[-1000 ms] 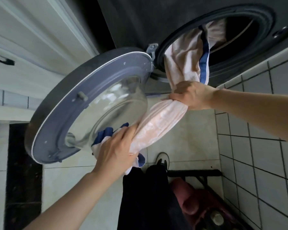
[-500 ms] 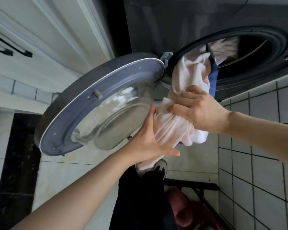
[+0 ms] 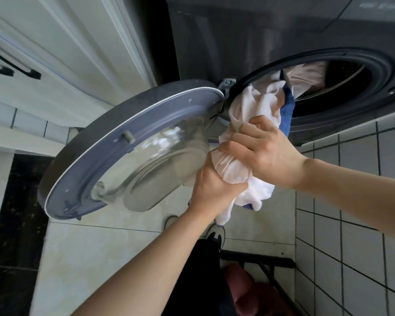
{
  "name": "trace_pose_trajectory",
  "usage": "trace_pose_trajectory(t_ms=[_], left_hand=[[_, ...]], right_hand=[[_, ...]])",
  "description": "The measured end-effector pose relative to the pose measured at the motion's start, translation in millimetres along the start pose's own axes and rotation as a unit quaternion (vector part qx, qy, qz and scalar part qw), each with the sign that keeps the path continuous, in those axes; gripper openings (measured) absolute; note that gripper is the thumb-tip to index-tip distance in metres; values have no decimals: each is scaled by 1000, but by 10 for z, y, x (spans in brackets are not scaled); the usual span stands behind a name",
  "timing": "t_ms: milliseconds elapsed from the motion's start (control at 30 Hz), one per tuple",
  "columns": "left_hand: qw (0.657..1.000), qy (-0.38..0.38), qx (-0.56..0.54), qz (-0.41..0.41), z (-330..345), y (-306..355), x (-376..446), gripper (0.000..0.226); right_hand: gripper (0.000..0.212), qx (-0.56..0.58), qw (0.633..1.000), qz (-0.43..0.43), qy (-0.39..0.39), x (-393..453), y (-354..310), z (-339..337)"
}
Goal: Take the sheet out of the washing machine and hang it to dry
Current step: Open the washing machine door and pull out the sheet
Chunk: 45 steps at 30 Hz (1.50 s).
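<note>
Sheet (image 3: 249,115): pale pink-white w/ a blue edge, bunched into a thick rope, trailing out of the washer opening; top end is lying inside the drum, bottom end is hanging down in front of the washer, below both hands.
Washer (image 3: 237,42): dark grey front-loader, taking up the top right of view; round opening is showing dark drum behind the sheet.
Door (image 3: 96,169): swung wide open to the left of the washer opening, hinge at the opening's left rim; glass bowl is facing the camera, grey ring around it.
Right hand (image 3: 267,149): clenching round the sheet just in front of the washer opening, fingers wrapped over the cloth, knuckles up.
Left hand (image 3: 212,185): gripping the sheet too, right below the right hand & touching it, between the door glass and the cloth; fingers are curling into the fabric.
Floor (image 3: 114,247): light tiles stretching below the washer door.
Wall (image 3: 351,201): white tiled, dark grout, running down from the washer's right side.
Cabinet (image 3: 55,53): white, black handles, sitting left of the washer.
Shoe (image 3: 216,233): peeking out under the hanging sheet end, below the washer.
Stand (image 3: 260,263): dark bars, low right of the shoe; something reddish under it, can't tell what.
</note>
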<state>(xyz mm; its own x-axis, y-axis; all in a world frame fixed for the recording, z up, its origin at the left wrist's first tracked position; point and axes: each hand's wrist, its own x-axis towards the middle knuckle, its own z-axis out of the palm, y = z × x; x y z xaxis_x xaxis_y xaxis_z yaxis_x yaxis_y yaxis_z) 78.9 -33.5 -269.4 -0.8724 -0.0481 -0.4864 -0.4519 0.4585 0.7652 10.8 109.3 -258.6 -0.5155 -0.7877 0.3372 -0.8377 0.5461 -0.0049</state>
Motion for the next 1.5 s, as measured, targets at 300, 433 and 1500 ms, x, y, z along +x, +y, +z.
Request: trace_pose_trajectory(t_ms=[300, 433, 1500], left_hand=[[989, 37, 126, 74, -285, -155, 110, 39], [981, 8, 165, 101, -413, -241, 13, 40], [807, 54, 335, 484, -619, -255, -176, 56]], right_hand=[[27, 11, 997, -24, -78, -175, 195, 149], [45, 51, 970, -31, -237, -250, 277, 223], [81, -58, 899, 0, -435, -124, 727, 893]])
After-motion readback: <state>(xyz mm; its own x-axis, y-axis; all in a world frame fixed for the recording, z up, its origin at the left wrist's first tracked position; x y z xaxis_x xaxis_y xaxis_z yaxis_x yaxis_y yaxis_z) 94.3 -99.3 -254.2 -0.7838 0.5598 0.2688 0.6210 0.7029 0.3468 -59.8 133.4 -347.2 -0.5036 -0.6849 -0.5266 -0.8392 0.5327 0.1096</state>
